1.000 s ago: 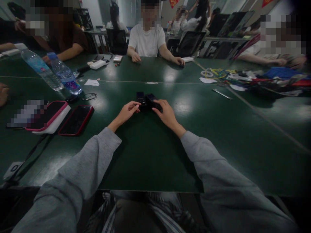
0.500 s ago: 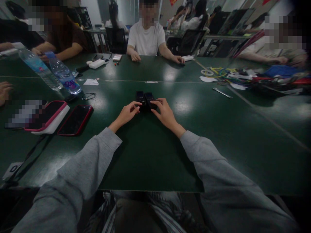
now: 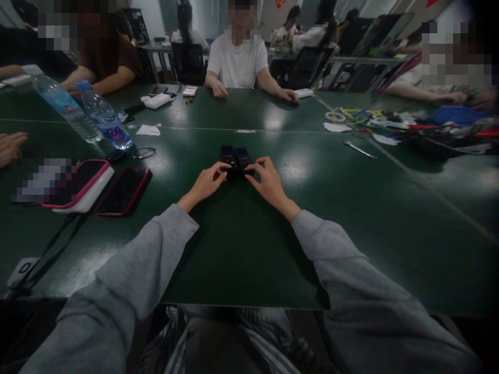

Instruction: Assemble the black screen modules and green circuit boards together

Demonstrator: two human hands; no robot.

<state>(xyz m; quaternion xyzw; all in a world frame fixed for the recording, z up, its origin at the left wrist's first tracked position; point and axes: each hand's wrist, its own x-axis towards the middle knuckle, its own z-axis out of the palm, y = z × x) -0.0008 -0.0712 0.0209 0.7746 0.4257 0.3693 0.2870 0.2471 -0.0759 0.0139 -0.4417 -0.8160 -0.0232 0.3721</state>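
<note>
Two small black devices lie side by side on the dark green table (image 3: 241, 244) in front of me: the left black device (image 3: 226, 154) and the right black device (image 3: 242, 154). The fingertips of my left hand (image 3: 206, 183) rest on the near end of the left one. My right hand (image 3: 265, 182) has its fingers on the near end of the right one. Both devices stay flat on the table. Grey sleeves cover both my arms.
Two phones (image 3: 122, 191) and a white-pink case (image 3: 80, 187) lie at the left. Two water bottles (image 3: 103, 117) stand behind them. Cables and clutter (image 3: 393, 124) fill the far right. A metal tool (image 3: 360, 150) lies nearby. Other people sit around the table.
The right device has been turned from an angle to lie parallel against the left one. Both hands shifted slightly inward along with it.
</note>
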